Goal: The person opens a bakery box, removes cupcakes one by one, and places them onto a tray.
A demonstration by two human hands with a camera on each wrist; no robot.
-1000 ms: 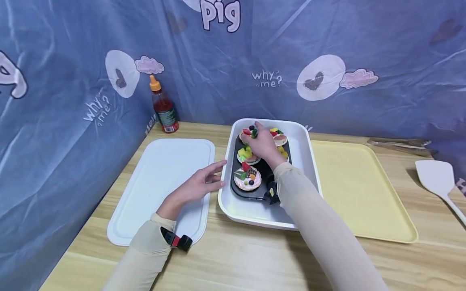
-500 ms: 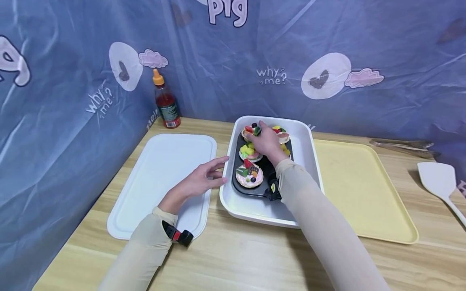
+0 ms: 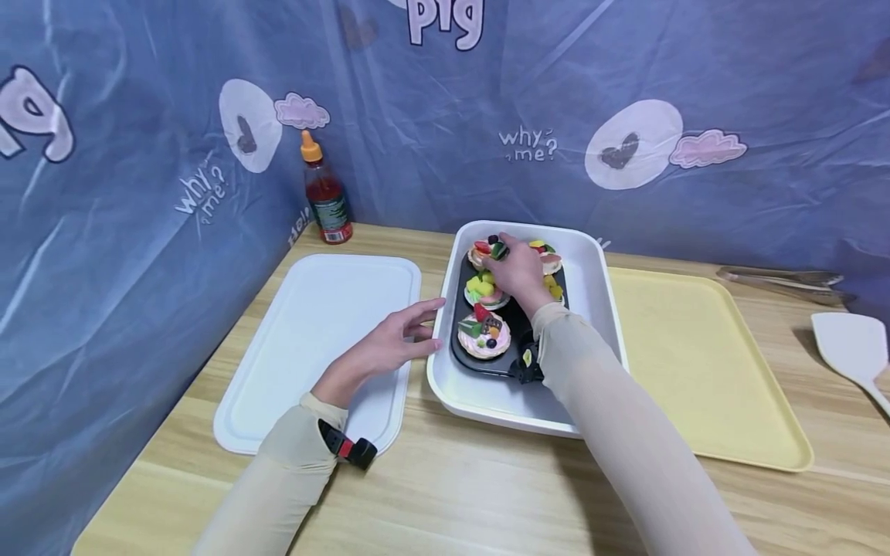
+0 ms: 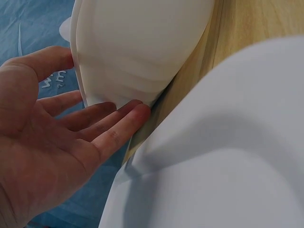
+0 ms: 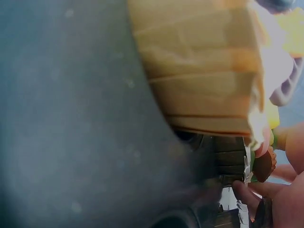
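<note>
A white tub holds a dark muffin pan with several fruit tarts in its cups. My right hand reaches to the back left tart, thumb and fingers around its edge. In the right wrist view, a nearer tart fills the middle and fingers pinch at the tart beyond. A pink-cream tart sits front left, with a yellow-fruit tart behind it. My left hand touches the tub's left side; in the left wrist view its fingers extend against the outer wall.
Left of the tub lies a white tray, under my left forearm. A yellow tray lies to the right, with tongs and a white spatula beyond. A sauce bottle stands at the back left by the blue curtain.
The head view has shifted slightly, so everything appears a little further right. My right hand stays at the back left tart, and my left hand stays at the tub's side.
</note>
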